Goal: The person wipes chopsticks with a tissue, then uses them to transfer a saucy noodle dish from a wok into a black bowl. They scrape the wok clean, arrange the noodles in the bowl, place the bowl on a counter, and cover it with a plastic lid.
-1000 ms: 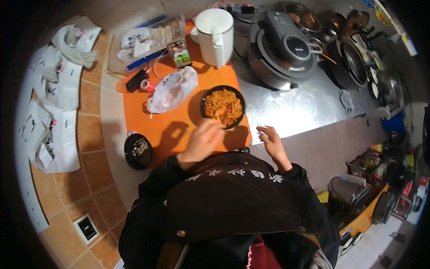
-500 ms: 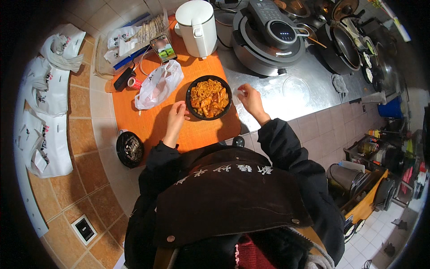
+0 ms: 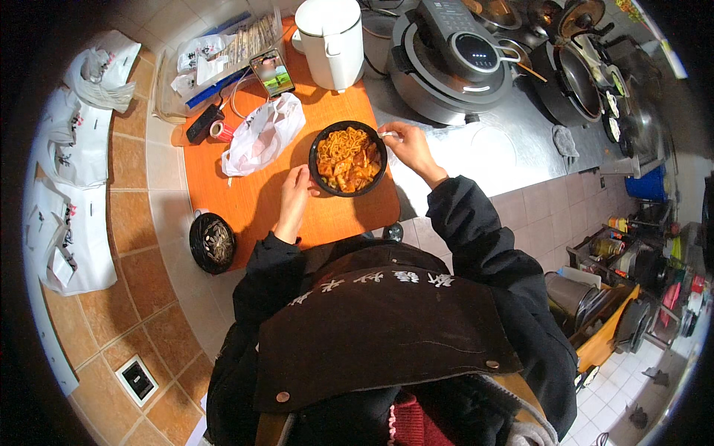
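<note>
A round black bowl of noodles and sauced chunks sits on the orange wooden board. At its upper right rim, my right hand pinches a small white piece that looks like tissue; the piece meets the rim. My left hand is by the bowl's lower left side, thumb and fingers apart, with nothing in it. Whether its fingertips touch the bowl I cannot tell. Left of the bowl lies a thin white plastic bag, crumpled, with something pinkish inside.
Beyond the bowl stand a white lidded jug and a propped phone. A large grey cooker occupies the steel counter. A black bowl of thin packets is at the board's left edge, and bags hang along the wall.
My right hand has moved up and slightly left, bringing the white piece to the bowl's rim. My left hand has barely moved, and the bowl stays in place.
</note>
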The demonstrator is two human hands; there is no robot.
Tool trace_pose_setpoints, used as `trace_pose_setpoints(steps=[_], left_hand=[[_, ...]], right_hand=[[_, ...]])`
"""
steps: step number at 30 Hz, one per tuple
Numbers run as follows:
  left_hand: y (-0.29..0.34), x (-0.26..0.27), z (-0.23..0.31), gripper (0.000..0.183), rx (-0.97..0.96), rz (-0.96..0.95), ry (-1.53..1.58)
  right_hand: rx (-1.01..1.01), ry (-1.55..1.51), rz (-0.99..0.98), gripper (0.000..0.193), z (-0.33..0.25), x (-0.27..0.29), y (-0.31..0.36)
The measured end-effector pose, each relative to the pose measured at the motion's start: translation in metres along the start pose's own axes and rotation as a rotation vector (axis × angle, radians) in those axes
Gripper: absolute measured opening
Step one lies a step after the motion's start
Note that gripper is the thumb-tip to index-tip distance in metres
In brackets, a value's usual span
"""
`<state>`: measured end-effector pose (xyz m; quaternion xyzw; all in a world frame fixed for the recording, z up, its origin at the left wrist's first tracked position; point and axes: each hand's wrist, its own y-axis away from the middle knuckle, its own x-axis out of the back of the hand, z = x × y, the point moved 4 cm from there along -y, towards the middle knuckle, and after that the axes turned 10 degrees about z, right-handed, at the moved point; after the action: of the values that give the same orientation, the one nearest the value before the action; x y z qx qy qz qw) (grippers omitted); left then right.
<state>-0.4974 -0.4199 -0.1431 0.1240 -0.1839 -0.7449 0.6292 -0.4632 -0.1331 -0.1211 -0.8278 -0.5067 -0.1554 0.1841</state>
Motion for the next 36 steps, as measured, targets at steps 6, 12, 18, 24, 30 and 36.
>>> trace_pose_setpoints(steps=[6,12,18,24,30,36], left_hand=[[-0.005,-0.002,-0.002,0.036,-0.018,0.002,-0.005],[-0.013,-0.001,-0.004,0.026,-0.029,0.018,-0.010],[-0.024,0.002,-0.009,0.021,0.023,-0.066,0.097],[-0.025,0.002,-0.007,0.019,0.055,-0.067,0.076],[-0.018,-0.002,-0.003,0.018,0.069,-0.022,0.088],[-0.016,0.000,-0.002,0.021,0.105,-0.010,0.100]], right_hand=[[-0.057,-0.105,-0.015,0.021,0.013,-0.006,0.000],[-0.193,-0.170,-0.043,0.023,0.034,-0.015,-0.005],[-0.333,-0.097,-0.162,0.023,0.034,-0.012,-0.006],[-0.330,-0.012,-0.105,0.027,0.029,-0.009,0.003],[-0.324,0.007,0.020,0.026,0.028,-0.006,0.043],[-0.727,-0.494,0.022,0.018,0.024,0.005,0.090]])
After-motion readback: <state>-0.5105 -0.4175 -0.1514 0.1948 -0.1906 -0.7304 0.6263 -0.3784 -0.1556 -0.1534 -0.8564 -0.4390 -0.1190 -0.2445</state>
